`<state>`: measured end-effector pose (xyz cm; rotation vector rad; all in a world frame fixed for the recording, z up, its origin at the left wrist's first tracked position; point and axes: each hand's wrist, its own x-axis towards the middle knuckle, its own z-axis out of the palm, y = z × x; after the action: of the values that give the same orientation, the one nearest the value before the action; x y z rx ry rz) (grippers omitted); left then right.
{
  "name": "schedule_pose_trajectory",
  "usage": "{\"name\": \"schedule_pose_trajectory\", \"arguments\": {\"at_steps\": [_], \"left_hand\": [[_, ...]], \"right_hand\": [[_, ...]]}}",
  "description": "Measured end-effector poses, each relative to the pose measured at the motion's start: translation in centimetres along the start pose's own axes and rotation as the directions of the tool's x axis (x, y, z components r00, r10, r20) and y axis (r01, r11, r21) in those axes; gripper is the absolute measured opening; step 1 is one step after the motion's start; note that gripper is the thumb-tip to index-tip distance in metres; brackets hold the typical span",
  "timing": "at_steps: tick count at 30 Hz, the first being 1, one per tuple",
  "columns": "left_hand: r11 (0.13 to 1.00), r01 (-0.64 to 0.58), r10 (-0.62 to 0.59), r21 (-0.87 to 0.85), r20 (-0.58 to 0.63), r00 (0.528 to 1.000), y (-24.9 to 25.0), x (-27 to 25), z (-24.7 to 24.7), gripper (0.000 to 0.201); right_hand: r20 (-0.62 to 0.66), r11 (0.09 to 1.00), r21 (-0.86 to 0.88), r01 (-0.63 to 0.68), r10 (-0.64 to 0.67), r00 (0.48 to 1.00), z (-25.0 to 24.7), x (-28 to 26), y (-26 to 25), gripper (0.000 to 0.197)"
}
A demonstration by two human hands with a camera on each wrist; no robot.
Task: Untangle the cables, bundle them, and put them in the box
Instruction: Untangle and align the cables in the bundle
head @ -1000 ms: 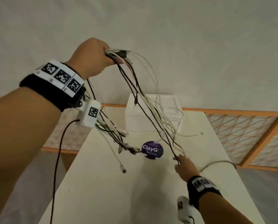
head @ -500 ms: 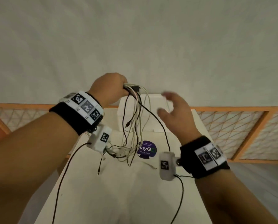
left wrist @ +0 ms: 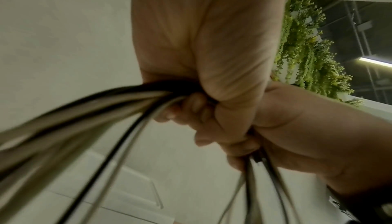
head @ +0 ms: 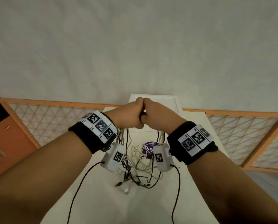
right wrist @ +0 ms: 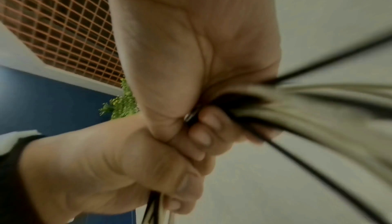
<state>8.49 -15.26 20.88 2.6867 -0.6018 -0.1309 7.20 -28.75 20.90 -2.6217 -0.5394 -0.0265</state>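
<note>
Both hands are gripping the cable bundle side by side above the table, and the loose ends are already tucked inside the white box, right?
Not quite. Both hands, left hand and right hand, do grip the cable bundle side by side above the table, but the loose ends are not in the white box. The head view shows them hanging down and lying on the table, in front of the box.
</note>
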Motion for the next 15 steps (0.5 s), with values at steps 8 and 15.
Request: {"name": "schedule_pose_trajectory", "arguments": {"at_steps": [8,15], "left_hand": [[0.825,-0.015,-0.165,-0.565,-0.265,0.950,-6.4,-1.6,6.2,0.009],[0.816,0.107,-0.285,-0.568,-0.235,0.929,-10.1,-2.4,9.8,0.008]], "right_hand": [[-0.227,0.995,-0.087,0.053,-0.072,0.971,-2.5,-2.7,0.0,0.020],[-0.390,0.999,0.037,0.012,0.003,0.921,-4.4,-7.0,4.5,0.017]]}}
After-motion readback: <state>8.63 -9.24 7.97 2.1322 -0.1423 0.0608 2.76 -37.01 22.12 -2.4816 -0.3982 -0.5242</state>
